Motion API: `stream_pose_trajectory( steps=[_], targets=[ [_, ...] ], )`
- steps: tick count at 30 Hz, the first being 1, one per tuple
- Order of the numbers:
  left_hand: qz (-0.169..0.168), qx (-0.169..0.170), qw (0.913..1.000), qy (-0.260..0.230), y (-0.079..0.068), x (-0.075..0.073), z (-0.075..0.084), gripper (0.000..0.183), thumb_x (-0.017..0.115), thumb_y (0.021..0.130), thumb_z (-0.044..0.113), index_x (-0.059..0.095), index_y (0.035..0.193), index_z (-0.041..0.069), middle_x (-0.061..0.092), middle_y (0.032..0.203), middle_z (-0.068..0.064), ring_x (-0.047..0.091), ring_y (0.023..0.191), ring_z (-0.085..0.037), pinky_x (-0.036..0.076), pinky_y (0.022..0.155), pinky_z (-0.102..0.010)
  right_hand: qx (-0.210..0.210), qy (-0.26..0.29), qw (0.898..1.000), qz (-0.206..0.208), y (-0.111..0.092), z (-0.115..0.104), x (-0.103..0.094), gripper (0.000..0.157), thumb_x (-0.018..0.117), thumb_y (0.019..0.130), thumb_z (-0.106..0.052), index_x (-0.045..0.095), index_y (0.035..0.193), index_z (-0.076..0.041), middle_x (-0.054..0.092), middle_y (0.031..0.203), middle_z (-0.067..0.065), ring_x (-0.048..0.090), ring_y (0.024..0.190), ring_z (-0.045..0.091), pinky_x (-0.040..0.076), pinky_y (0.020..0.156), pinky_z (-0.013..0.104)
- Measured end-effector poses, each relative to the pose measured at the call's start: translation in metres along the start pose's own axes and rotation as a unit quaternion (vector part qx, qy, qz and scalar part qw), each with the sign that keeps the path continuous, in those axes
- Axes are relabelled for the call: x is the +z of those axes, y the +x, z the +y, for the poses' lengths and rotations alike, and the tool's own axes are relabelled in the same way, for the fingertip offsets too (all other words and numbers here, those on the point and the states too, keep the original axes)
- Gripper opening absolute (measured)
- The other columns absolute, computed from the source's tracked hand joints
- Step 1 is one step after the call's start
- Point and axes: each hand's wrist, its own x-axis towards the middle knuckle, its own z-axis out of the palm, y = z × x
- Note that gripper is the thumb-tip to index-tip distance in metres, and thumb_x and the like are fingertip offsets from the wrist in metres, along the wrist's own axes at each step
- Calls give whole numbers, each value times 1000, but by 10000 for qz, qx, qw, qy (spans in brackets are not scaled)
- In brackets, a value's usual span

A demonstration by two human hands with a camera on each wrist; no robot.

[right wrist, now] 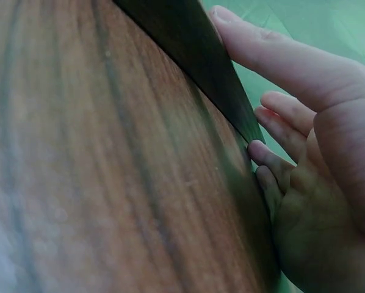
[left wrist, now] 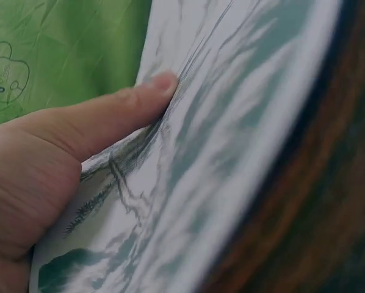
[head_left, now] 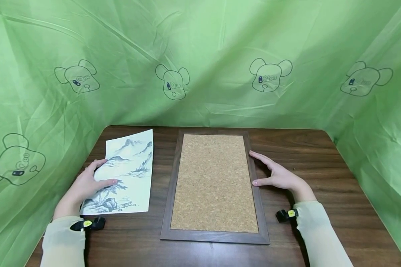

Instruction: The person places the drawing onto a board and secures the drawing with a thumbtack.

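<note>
A sheet of paper printed with an ink landscape of mountains and a tree [head_left: 133,174] is at the left of the table. My left hand [head_left: 87,185] pinches its left side, thumb on the printed face and the other fingers mostly hidden behind. In the left wrist view the paper [left wrist: 225,140] bends under the thumb. A cork board [head_left: 215,181] in a dark wooden frame lies to the right of the sheet. Against the frame's right side my right hand [head_left: 277,176] rests its thumb and fingertips, the fingers nearly straight and spread.
The table [head_left: 307,148] has a dark wood-grain top with rounded far corners. Green cloth [head_left: 217,44] printed with bear heads encloses the back and both sides. Each wrist wears a small black camera, the right one [head_left: 284,216] close above the tabletop.
</note>
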Motion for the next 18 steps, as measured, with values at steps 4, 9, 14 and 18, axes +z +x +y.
stream_pose_trajectory(
  steps=[4,9,14,18],
  targets=[
    [268,88,9996,-60,1,0,0,99,87,93,52,41,167,4,30,169,-38,29,151,-66,28,113,-81,-9,16,10000,-5,0,1,0,112,95,88,-38,26,176,-26,20,181,6,16,165,36,19,126,69],
    [572,422,9975,-42,2,2,5,74,86,97,38,58,153,-1,38,163,-36,33,148,-62,30,113,-79,48,16,10000,1,0,3,0,113,95,88,-40,25,176,-29,20,182,5,15,166,36,19,126,69],
    [568,201,9980,207,2,1,11,93,83,98,47,42,161,-7,30,163,-42,29,148,-66,30,112,-81,49,34,10000,-12,-1,2,-1,112,95,88,-39,26,176,-28,20,181,5,16,166,36,19,126,70],
    [434,-41,9987,269,1,1,19,104,78,99,56,33,164,-12,32,162,-45,30,149,-66,30,113,-80,-25,44,10000,-19,0,0,-2,112,95,88,-38,26,176,-26,21,181,6,17,165,36,19,126,69]
  ],
)
